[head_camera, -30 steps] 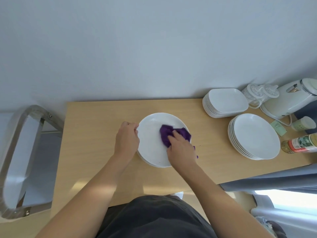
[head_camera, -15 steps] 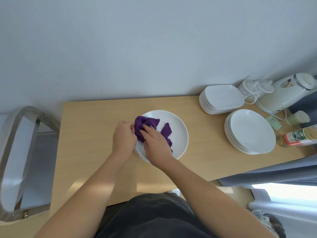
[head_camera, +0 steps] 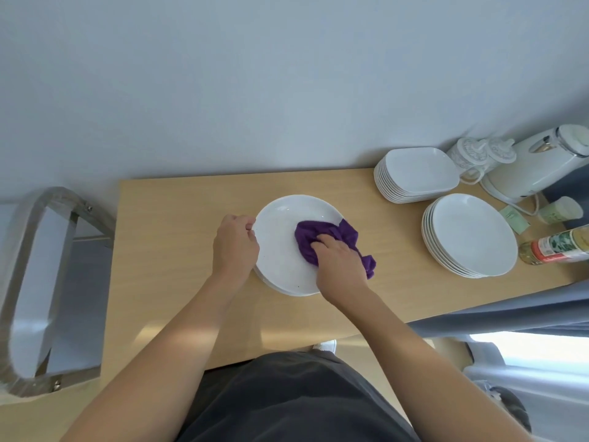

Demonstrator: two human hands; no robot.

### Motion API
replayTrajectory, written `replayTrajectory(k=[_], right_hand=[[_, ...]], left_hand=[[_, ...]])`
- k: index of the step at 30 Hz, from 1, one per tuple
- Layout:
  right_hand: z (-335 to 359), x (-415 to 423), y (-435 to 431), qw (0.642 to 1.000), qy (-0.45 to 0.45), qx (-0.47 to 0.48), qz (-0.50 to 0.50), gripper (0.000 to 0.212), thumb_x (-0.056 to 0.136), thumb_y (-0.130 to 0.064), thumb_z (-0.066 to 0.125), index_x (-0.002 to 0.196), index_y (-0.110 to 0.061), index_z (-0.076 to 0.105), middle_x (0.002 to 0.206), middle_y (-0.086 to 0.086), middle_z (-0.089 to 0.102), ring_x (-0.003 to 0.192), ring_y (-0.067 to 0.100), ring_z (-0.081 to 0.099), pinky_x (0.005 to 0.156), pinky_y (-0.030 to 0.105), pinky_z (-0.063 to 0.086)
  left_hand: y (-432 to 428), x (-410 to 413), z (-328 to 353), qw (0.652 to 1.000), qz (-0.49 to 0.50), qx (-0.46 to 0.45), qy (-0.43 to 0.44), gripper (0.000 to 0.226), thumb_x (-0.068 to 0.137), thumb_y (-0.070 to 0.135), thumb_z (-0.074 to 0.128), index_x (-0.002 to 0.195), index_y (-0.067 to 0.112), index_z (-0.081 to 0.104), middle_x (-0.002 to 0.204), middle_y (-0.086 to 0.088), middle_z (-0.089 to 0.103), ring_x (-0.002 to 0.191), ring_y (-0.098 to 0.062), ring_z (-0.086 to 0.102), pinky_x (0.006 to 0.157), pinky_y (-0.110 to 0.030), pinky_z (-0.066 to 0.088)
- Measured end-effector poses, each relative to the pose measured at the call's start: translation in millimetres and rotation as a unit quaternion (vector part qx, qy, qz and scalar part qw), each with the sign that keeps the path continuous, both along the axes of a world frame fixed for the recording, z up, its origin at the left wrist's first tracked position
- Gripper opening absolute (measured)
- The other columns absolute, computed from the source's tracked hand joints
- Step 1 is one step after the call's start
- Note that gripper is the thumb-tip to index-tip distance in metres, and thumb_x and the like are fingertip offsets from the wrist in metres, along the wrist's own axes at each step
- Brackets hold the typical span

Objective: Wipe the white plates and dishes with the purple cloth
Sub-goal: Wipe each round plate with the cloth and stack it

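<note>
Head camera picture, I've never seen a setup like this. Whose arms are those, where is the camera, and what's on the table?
No machine here: a person wears a camera on the head, looking down, so the arms are their own. The left hand grips the rim of a white plate on the wooden table. The right hand holds a bunched purple cloth down on that plate. To the right are a stack of round plates, a stack of square dishes, a white kettle and a bottle lying on its side.

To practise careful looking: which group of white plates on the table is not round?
The rear stack: rounded squares. The front stack and the plate under the purple cloth are round.
</note>
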State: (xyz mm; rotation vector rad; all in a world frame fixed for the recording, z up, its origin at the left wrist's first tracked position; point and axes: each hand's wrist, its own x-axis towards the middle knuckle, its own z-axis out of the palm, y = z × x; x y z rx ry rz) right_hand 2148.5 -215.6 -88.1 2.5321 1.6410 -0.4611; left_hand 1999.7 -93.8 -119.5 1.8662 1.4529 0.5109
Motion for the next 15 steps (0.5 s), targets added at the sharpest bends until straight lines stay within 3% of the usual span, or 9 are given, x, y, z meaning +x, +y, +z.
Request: replayTrajectory(k=[3,6,8,10,13,15], right_hand=[[3,-17,-4,0.994,0.095,0.001,0.054,0.052,0.087,0.0,0.052,0.135,-0.019,0.059,0.147,-0.007,0.048,0.127,0.022,0.052,0.099,0.039,0.048],[-3,-37,-1,0.981,0.155,0.048,0.104,0.051,0.09,0.002,0.05,0.136,-0.016,0.061,0.148,-0.005,0.052,0.134,0.018,0.048,0.109,0.037,0.043],[-3,-39,1,0.974,0.192,0.075,0.092,0.049,0.09,0.0,0.048,0.135,-0.015,0.062,0.146,-0.004,0.054,0.135,0.015,0.047,0.112,0.033,0.04],[0,-32,-1,0.971,0.218,0.071,0.06,0.046,0.088,-0.003,0.049,0.127,-0.019,0.067,0.139,-0.009,0.059,0.129,0.012,0.05,0.105,0.031,0.045],[5,-19,-5,0.983,0.184,0.03,-0.01,0.038,0.084,-0.01,0.048,0.106,-0.029,0.073,0.117,-0.015,0.069,0.109,0.014,0.059,0.079,0.034,0.055],[7,-11,-3,0.991,0.113,0.0,-0.067,0.036,0.086,-0.011,0.047,0.103,-0.03,0.072,0.111,-0.007,0.069,0.104,0.02,0.06,0.078,0.034,0.052]], left_hand=[[0,1,-1,1.0,0.001,0.005,0.007,0.033,0.093,-0.001,0.049,0.118,0.008,0.067,0.116,-0.009,0.059,0.095,-0.027,0.061,0.081,-0.031,0.045],[1,1,-1,1.0,0.0,0.008,0.011,0.033,0.091,-0.002,0.05,0.118,0.008,0.067,0.116,-0.009,0.059,0.095,-0.027,0.062,0.08,-0.031,0.045],[1,1,-1,1.0,0.001,0.01,0.01,0.033,0.092,-0.002,0.05,0.118,0.008,0.067,0.116,-0.009,0.06,0.095,-0.027,0.062,0.081,-0.031,0.045],[0,2,-1,1.0,0.002,0.012,0.009,0.032,0.093,-0.001,0.05,0.119,0.008,0.067,0.117,-0.009,0.06,0.095,-0.027,0.062,0.082,-0.031,0.046],[0,2,-3,1.0,0.003,0.006,0.002,0.033,0.093,0.0,0.049,0.12,0.009,0.067,0.117,-0.007,0.059,0.095,-0.026,0.062,0.081,-0.03,0.044],[0,1,-3,1.0,0.003,0.0,-0.004,0.033,0.093,0.0,0.049,0.119,0.01,0.067,0.115,-0.006,0.059,0.093,-0.024,0.061,0.08,-0.029,0.044]])
